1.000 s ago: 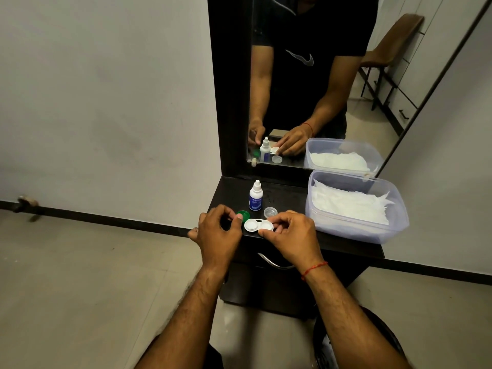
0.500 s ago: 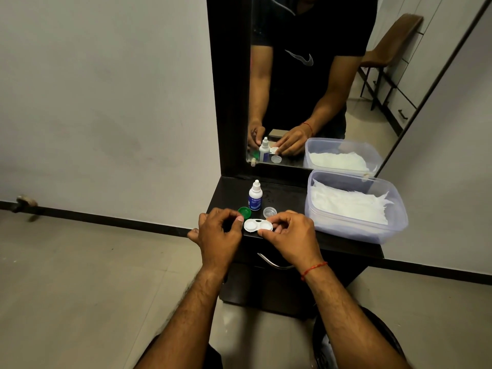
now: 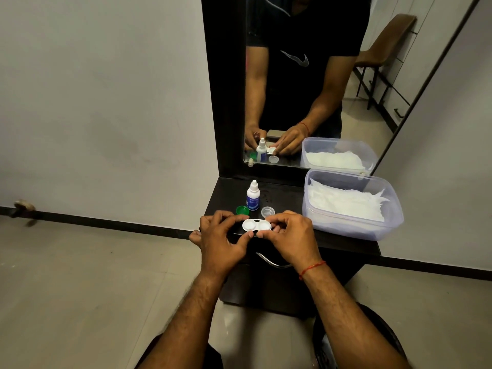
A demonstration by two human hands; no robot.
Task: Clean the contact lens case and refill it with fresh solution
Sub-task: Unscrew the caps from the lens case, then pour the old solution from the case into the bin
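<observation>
Home dressing corner — tall dark-framed mirror (image 3: 306, 75) on a plain wall above a small dark vanity cabinet (image 3: 292, 286) with a drawer handle (image 3: 271, 262); tiled floor (image 3: 93, 275), chair (image 3: 386, 41) and drawer fronts reflected behind — domestic bedroom-type room.

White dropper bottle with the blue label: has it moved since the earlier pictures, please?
No. The white dropper bottle stands where it did, before the dark mirror frame, beside the green round cap.

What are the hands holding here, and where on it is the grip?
The white lens case, both caps off: left hand pinches its left end, right hand its right end.
</observation>
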